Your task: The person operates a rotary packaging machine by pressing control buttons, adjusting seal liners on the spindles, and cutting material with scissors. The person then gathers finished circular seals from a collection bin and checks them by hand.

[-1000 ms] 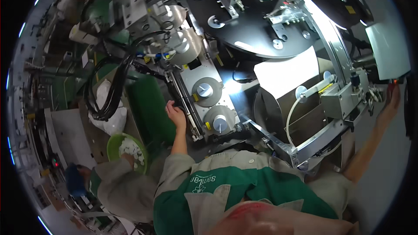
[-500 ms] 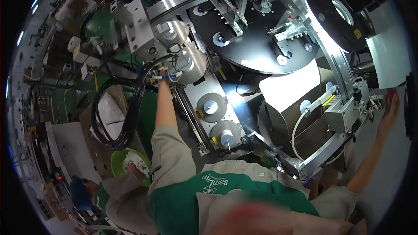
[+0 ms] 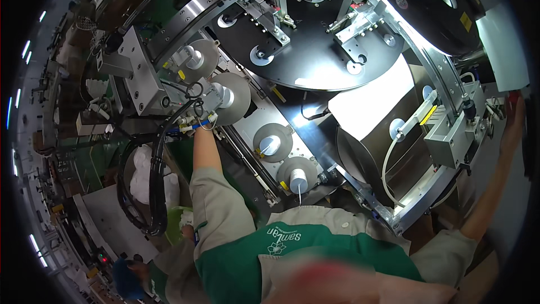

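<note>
My left forearm reaches forward to the machine's left side. My left hand (image 3: pixel 205 128) is partly behind a bundle of cables and thin tubes, beside a blue and white fitting (image 3: pixel 195 125); its fingers are hidden. Close by stands a round metal disc (image 3: pixel 239 100) with a pale cylinder on it, below a silver block (image 3: pixel 139 76). Far to the right, my right hand (image 3: pixel 513 124) is raised at the machine's side edge. Its fingertips touch or lie right by a small red knob (image 3: pixel 513 97), but their pose is too dark to read.
A large black turntable (image 3: pixel 315 50) fills the back, with suction cups and metal arms over it. Two more discs with cylinders (image 3: pixel 270 145) stand nearer me. Looped black cables (image 3: pixel 160 174) hang at left. A co-worker's arm (image 3: pixel 188 231) reaches a green basin (image 3: pixel 175 214).
The whole view has turned slightly, so the silver block and upper discs sit farther left and lower. My right hand appears a little higher, still by the red knob.
</note>
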`<act>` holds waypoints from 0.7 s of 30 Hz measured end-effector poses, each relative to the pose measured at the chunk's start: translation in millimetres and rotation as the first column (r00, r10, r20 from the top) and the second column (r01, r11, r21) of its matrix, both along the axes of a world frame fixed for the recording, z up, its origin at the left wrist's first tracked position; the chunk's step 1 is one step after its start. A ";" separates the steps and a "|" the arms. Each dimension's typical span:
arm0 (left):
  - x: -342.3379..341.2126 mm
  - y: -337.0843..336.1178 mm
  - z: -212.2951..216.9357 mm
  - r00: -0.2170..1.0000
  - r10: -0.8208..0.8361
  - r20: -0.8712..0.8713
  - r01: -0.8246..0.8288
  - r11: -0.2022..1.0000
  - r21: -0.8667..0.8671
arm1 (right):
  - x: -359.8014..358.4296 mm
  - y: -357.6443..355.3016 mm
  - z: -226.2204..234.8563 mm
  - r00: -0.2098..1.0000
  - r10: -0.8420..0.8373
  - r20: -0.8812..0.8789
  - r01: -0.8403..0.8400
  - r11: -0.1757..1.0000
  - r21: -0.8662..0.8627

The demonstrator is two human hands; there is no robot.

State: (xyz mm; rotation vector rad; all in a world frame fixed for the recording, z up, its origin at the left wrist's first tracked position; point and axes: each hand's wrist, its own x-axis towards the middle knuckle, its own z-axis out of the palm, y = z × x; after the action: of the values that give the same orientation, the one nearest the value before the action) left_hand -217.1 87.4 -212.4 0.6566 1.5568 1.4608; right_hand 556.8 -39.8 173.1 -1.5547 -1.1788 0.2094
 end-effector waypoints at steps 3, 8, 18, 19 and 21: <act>1.5 -3.1 1.4 1.000 -0.001 0.008 0.001 1.000 0.000 | -1.5 1.2 -1.0 1.000 0.005 0.003 -0.005 1.000 0.007; 11.6 3.6 -2.7 0.999 -0.032 0.023 0.032 0.999 0.000 | -11.5 -7.8 10.1 0.997 -0.063 0.049 0.065 0.996 -0.054; -13.7 -27.2 21.0 0.997 0.000 0.072 -0.003 1.000 0.030 | 31.5 27.0 -8.6 0.998 0.067 0.004 -0.067 0.983 0.171; -11.3 -41.2 26.7 0.996 0.020 0.088 -0.024 0.999 0.043 | 40.2 28.1 -10.9 0.996 0.088 0.025 -0.091 0.979 0.181; -0.9 -76.9 44.1 0.993 0.046 0.113 -0.054 0.996 0.073 | 35.0 27.5 -9.2 0.994 0.108 0.020 -0.110 0.974 0.197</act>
State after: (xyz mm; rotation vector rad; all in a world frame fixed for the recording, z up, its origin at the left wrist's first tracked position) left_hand -218.1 10.6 -168.4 0.5737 1.4474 1.5737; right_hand 591.9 -12.2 163.9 -1.3205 -1.2544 0.1528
